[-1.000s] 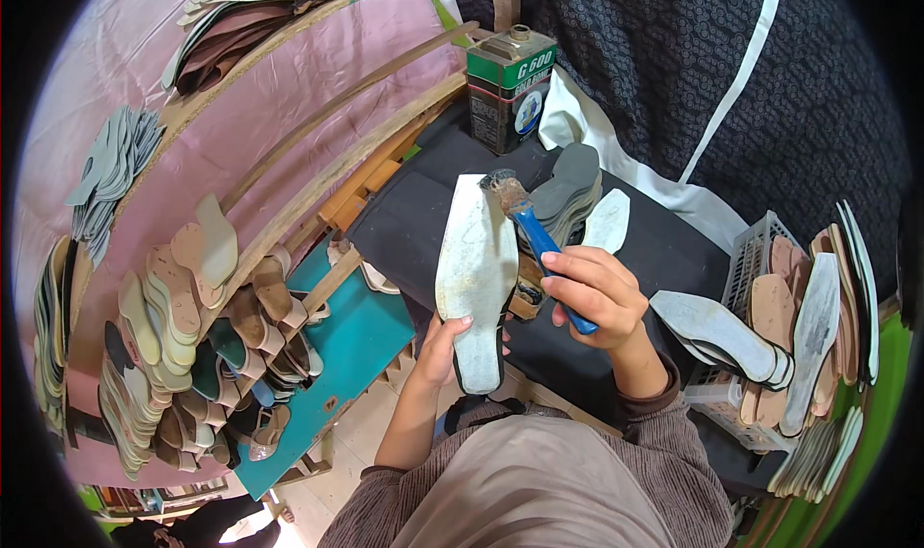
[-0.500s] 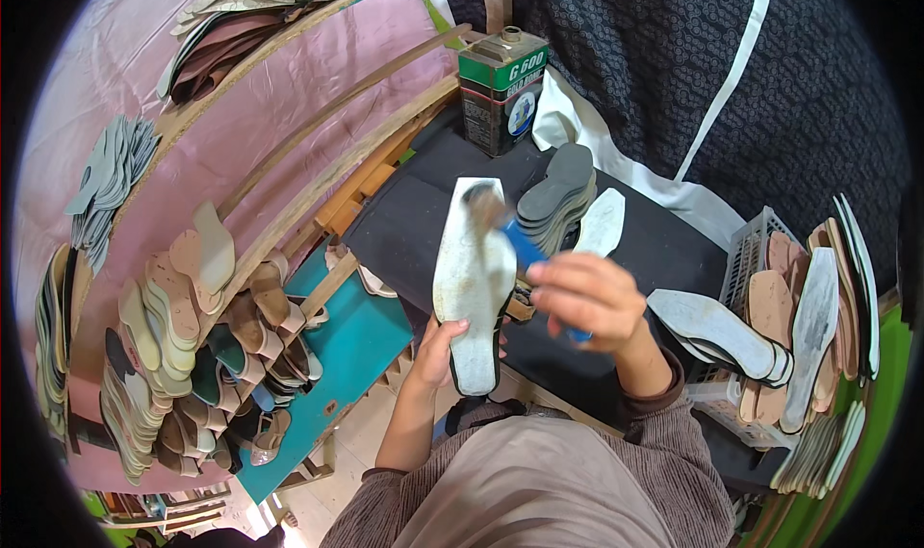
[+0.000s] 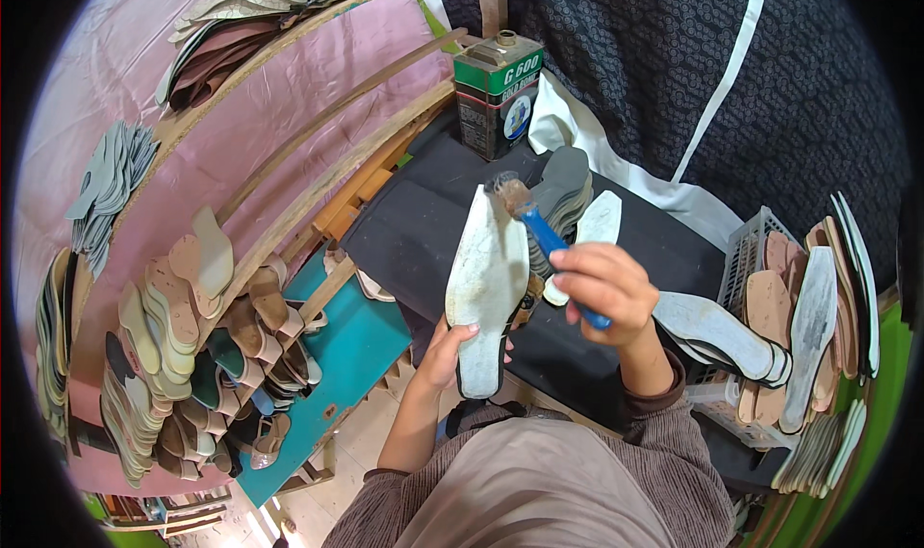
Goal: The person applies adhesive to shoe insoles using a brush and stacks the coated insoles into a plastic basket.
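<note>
My left hand grips the heel end of a white, dark-edged shoe insole, its thumb on the upper face. The insole is held up, its wide end pointing away from me. In my closed right hand is a blue-handled brush, its dark bristles at the insole's far right edge; I cannot tell if they touch. Behind the brush, a stack of grey insoles lies on the dark table. A single white insole is beside that stack.
A green and black metal can stands at the table's back. On the right, a plastic basket holds insoles, with white soles stacked nearby. Shoes and sole pieces fill the left rack, beside a teal board.
The brush has moved right, from the insole's face to its far right edge. The insole has turned slightly and shifted a little to the right.
</note>
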Demonstrator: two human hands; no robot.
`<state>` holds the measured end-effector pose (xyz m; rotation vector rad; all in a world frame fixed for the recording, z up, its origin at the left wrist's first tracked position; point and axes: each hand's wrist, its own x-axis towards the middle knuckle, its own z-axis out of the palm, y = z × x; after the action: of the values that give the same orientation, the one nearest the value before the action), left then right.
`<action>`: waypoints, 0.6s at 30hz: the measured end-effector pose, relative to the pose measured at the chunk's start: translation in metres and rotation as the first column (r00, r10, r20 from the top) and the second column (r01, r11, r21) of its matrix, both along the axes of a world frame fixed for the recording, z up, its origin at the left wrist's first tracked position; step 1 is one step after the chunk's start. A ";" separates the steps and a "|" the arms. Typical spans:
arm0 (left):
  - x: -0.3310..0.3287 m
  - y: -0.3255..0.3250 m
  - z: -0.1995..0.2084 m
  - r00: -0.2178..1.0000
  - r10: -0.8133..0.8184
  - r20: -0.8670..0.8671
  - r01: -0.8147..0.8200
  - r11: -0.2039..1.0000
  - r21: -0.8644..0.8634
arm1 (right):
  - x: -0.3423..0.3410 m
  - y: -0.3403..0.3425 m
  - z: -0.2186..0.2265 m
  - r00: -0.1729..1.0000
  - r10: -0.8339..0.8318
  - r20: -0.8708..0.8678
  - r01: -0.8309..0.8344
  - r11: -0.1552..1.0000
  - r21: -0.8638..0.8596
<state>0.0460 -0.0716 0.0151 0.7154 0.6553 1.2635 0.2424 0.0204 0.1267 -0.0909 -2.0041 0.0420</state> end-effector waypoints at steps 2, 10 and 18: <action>0.006 0.001 0.005 0.996 0.089 -0.017 -0.090 0.995 -0.051 | 0.000 -0.010 -0.008 0.987 0.141 0.075 -0.138 0.989 -0.054; 0.003 0.003 0.000 0.998 0.055 0.034 -0.054 0.998 -0.022 | 0.005 -0.004 0.002 0.998 0.049 0.046 -0.048 0.999 -0.019; 0.010 0.008 -0.018 0.920 0.372 -0.121 -0.381 0.923 -0.056 | 0.004 -0.020 -0.006 0.896 0.391 0.212 -0.356 0.916 -0.186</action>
<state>0.0560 -0.0637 -0.0024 0.6125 0.9604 1.5497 0.2466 0.0004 0.1204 0.2122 -2.2390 0.4430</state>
